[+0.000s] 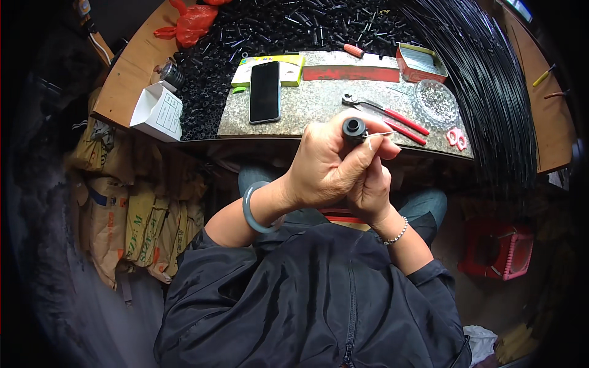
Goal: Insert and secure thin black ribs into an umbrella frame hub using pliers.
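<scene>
My left hand point(319, 162), with a grey-green bangle at the wrist, is closed around a short black plastic tube point(354, 127), its round hollow end facing up. Close against it, my right hand point(373, 187) is pinched, a beaded bracelet at its wrist. A thin pale needle-like piece point(381, 134) sticks out beside the tube at the right fingertips. The left hand hides part of the right fingers. Just beyond both hands lie red-handled pliers point(386, 113).
The work board point(236, 119) carries a phone point(265, 92), a glass dish point(436, 103), a box of thin pale pieces point(422, 63) and pink-handled small scissors point(456, 138). Black tubes point(294, 30) heap behind. Long black rods point(478, 80) lie right, a white carton point(157, 113) left.
</scene>
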A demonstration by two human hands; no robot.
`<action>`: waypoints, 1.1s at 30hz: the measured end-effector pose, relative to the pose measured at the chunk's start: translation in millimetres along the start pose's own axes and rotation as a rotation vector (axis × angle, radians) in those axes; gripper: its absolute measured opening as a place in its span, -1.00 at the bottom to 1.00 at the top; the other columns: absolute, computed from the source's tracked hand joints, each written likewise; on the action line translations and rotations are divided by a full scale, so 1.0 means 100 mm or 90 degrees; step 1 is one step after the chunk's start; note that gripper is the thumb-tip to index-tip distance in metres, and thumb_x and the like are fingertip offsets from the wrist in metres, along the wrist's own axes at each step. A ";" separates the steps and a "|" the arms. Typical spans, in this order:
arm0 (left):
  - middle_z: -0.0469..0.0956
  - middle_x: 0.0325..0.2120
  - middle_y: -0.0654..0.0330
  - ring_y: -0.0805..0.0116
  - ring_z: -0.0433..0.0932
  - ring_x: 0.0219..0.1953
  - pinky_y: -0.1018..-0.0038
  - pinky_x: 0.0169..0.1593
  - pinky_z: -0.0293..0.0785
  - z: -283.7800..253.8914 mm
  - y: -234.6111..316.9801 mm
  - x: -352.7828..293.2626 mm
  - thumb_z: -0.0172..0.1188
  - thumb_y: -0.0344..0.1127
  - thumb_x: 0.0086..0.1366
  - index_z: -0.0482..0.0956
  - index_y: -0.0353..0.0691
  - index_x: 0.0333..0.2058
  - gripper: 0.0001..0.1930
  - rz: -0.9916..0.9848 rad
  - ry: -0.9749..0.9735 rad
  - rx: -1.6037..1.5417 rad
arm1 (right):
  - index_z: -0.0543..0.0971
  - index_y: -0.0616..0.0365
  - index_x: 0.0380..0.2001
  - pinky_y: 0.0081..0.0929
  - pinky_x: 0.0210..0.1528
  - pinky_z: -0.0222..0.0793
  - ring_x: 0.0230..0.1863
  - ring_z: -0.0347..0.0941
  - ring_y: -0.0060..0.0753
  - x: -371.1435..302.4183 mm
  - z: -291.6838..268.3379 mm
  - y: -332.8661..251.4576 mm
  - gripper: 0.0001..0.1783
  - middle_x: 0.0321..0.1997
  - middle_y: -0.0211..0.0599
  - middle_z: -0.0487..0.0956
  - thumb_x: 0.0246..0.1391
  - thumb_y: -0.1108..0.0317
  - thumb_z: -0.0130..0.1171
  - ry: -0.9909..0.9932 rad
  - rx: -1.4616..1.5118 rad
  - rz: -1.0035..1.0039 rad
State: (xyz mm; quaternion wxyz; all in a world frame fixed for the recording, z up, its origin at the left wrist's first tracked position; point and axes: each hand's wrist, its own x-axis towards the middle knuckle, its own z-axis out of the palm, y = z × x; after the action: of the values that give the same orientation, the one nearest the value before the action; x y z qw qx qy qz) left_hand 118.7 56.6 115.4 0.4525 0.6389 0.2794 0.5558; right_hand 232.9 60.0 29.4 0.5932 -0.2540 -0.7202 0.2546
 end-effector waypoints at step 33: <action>0.33 -0.69 0.39 0.70 0.18 -0.62 0.67 -0.55 0.12 -0.23 -0.05 -0.08 -0.06 -0.31 0.33 0.56 -0.34 -0.25 -0.75 -0.102 0.129 0.108 | 0.49 0.13 -0.35 -0.32 -0.13 0.24 -0.14 0.31 -0.22 0.43 -0.91 0.87 -0.75 -0.27 -0.28 0.44 -0.07 0.22 0.17 -0.300 -0.629 -0.039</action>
State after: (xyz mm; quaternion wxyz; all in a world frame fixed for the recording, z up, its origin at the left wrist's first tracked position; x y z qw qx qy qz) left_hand 95.3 57.5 107.0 0.4091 0.5912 0.4199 0.5540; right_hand 321.0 159.6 17.6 0.2331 -0.4171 -0.8747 -0.0812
